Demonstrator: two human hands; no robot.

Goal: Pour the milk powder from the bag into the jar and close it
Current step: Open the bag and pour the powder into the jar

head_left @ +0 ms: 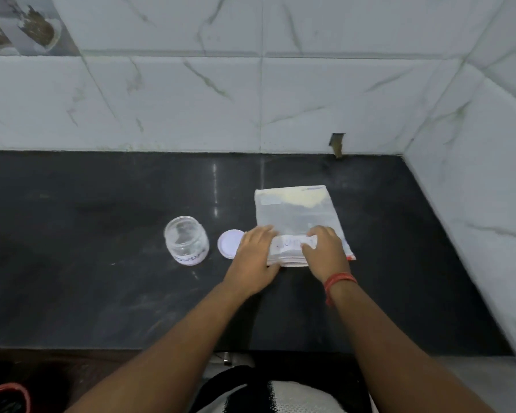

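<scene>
Nearest the camera, the dark tabletop [102, 308] ends in a front edge just ahead of the person's body, and a broad bare stretch of it lies between that edge and the hands. The left hand [255, 253] and the right hand [325, 253] both rest on the near end of the clear bag [298, 217], their fingers [319, 232] curled over its folded near edge and holding it down flat; a red thread band [338, 281] circles the right wrist. Just left of the left hand lies the white lid [228, 244], partly hidden by it, and beside that the open glass jar [186, 241] stands upright. The pale milk powder [298, 199] sits at the bag's far end. Beyond, the tabletop meets the marble-tiled wall [191, 99] behind and on the right.
</scene>
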